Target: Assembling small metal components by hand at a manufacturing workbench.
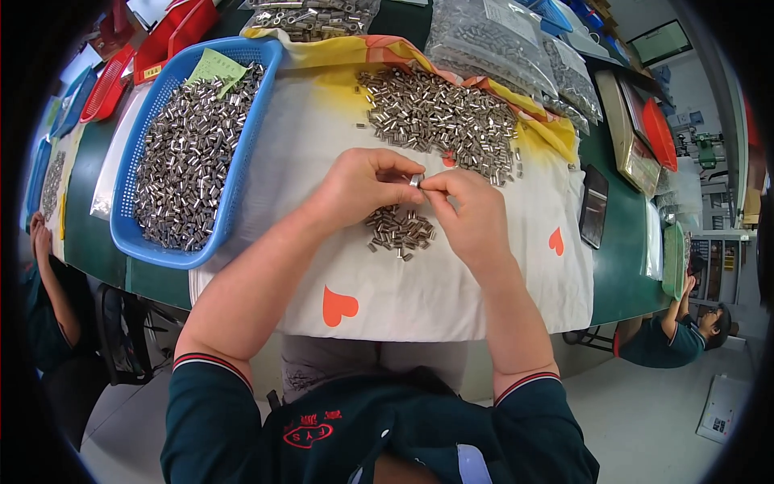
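Over a white cloth with orange hearts [427, 302], my left hand [359, 185] pinches a small shiny metal sleeve [416, 180] between thumb and fingers. My right hand [474, 211] meets it from the other side, its thumb and forefinger closed at the sleeve's edge. Whether a second small part sits in the right fingertips is too small to tell. Just below both hands lies a small heap of metal sleeves [401, 231]. Beyond them spreads a larger pile of the same short cylinders [443, 117].
To the left, a blue plastic basket [161, 256] holds many sleeves and a green paper slip [216, 71]. Clear bags of metal parts [488, 48] line the back. A dark phone [594, 206] lies at the right on the green table. Co-workers sit at both sides.
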### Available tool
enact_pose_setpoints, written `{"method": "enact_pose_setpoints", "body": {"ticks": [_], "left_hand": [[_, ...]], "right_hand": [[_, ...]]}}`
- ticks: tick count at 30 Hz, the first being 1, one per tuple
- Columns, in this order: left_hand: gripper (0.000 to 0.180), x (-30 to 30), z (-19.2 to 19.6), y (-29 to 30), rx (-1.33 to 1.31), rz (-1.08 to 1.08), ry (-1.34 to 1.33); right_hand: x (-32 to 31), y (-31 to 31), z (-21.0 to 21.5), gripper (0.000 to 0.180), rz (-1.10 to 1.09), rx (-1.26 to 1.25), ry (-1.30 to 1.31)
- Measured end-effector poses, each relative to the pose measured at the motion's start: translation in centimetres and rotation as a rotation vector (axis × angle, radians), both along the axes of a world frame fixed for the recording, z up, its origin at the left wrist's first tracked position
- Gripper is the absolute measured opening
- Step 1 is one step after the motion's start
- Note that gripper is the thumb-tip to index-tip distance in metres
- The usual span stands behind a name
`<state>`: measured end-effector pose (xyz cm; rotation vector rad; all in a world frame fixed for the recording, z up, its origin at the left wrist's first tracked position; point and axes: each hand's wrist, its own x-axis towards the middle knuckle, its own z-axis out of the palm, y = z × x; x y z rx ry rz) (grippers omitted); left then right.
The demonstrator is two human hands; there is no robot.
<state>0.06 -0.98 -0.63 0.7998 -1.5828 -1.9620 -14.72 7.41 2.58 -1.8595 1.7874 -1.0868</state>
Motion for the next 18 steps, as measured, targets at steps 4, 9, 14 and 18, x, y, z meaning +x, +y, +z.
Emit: {"method": "enact_pose_setpoints", "body": {"ticks": [4, 9, 14, 18], "left_hand": [[0.03, -0.1, 0.0, 0.0, -0.039, -0.008, -0.058], [0.03, 0.3, 0.6, 0.0, -0.064, -0.056, -0.068], [0.032, 0.3, 0.1, 0.0, -0.028, -0.13, -0.032], [0.032, 0.1, 0.2, 0.0, -0.047, -0.124, -0.046]], "right_hand": [[-0.1, 0.1, -0.4, 0.008, -0.028, -0.031, 0.072], [-0.9, -0.2, -0.1, 0.011, -0.075, 0.179, -0.326], [-2.7, -0.8, -0.6, 0.013, -0.004, 0.432, -0.429], [-4.8, -0.9, -0.6, 0.012, -0.26, 0.175, -0.372]]}}
